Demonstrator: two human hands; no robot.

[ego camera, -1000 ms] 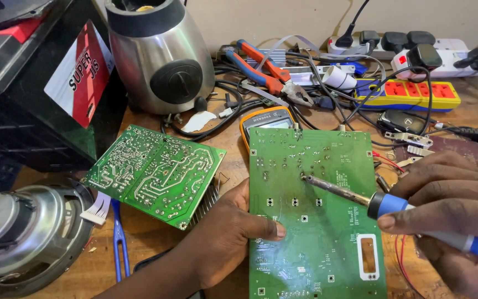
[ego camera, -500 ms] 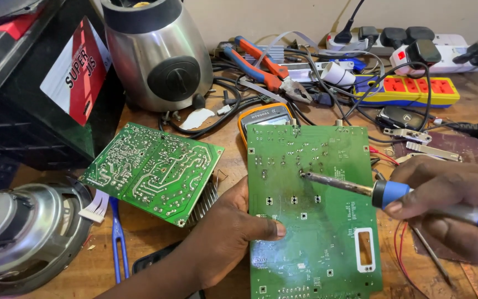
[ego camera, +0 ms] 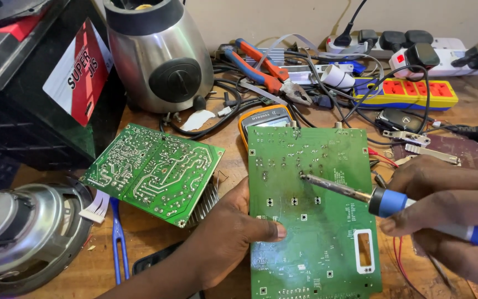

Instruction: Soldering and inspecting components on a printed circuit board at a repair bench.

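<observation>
A large green circuit board (ego camera: pixel 311 221) lies solder-side up on the wooden bench. My left hand (ego camera: pixel 225 238) grips its left edge, thumb pressed on the board's face. My right hand (ego camera: pixel 443 205) holds a blue-handled soldering iron (ego camera: pixel 385 202); its metal tip touches the board near the upper middle. A yellow multimeter (ego camera: pixel 264 117) is partly hidden under the board's top edge.
A second green circuit board (ego camera: pixel 153 166) rests tilted to the left. A loudspeaker (ego camera: pixel 17 230) sits at the lower left, a steel blender base (ego camera: pixel 159 55) behind. Orange-handled pliers (ego camera: pixel 266 69), tangled cables and a power strip (ego camera: pixel 416 52) crowd the back. Blue tweezers (ego camera: pixel 118 243) lie near the front.
The soldering iron tip has shifted slightly on the board and my right hand has moved a little. My left hand keeps its hold.
</observation>
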